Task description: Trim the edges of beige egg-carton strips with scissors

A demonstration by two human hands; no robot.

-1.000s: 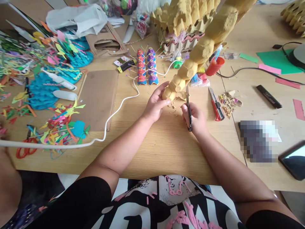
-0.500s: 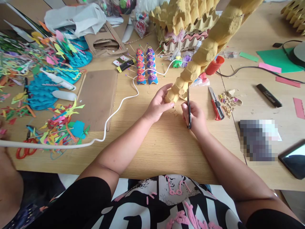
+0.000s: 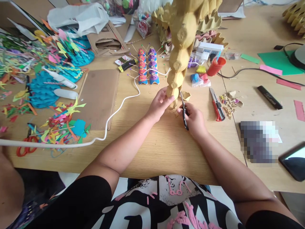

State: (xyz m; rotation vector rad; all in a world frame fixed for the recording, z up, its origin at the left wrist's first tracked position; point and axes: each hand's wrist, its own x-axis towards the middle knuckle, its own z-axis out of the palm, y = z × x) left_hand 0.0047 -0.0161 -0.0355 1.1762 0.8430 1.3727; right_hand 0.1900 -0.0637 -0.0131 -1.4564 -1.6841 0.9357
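My left hand (image 3: 159, 105) grips the lower end of a yellow egg carton strip (image 3: 178, 60), which rises almost upright away from me. My right hand (image 3: 194, 119) is closed on the handles of black scissors (image 3: 185, 119). The scissor blades point away from me and touch or nearly touch the strip's right edge, just beside my left hand. A cut-off yellow carton piece (image 3: 186, 95) lies on the table behind the scissors. Past the strip, to the left, two painted carton rows (image 3: 153, 68) stand with pins sticking out.
On the right are a red cutter (image 3: 217, 106), an orange-red cup (image 3: 216, 66), a black marker-like bar (image 3: 270, 97) and a phone (image 3: 294, 162). A white cable (image 3: 122, 101) crosses the left side, near cardboard (image 3: 98, 98) and paper scraps. Another person's arm (image 3: 9, 181) shows at left.
The strip's far end has swung left, so it stands more upright in view. My right hand and the scissors have shifted slightly, the blades now tilting left. Bags and the cut piece are more exposed.
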